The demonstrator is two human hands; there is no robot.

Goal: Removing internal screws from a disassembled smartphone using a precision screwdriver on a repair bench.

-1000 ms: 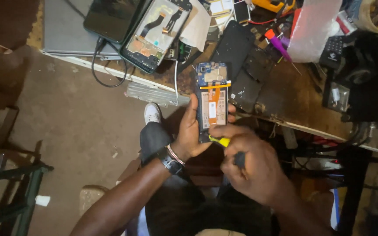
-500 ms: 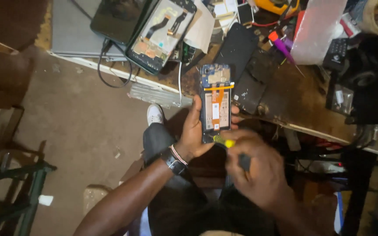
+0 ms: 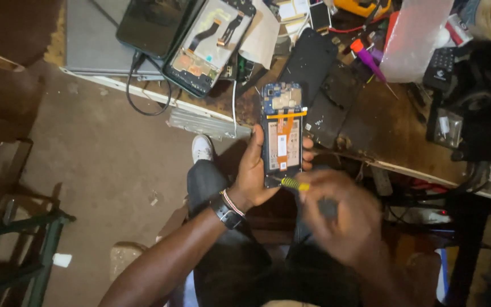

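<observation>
Risk first: the screwdriver tip sits at the bottom edge of the opened phone, and I'd judge a slip could gouge the orange ribbon or the board, since the phone is held in the air, above the knee and just short of the counter. Left hand wraps the phone's side, grip closed on it. Right hand, blurred, is closed around the screwdriver's handle.

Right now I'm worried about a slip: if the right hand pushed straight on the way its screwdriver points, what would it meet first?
Most likely the opened phone: the screwdriver in the right hand points at its lower edge, held by the left hand. The blur hides whether the tip is touching.
</observation>
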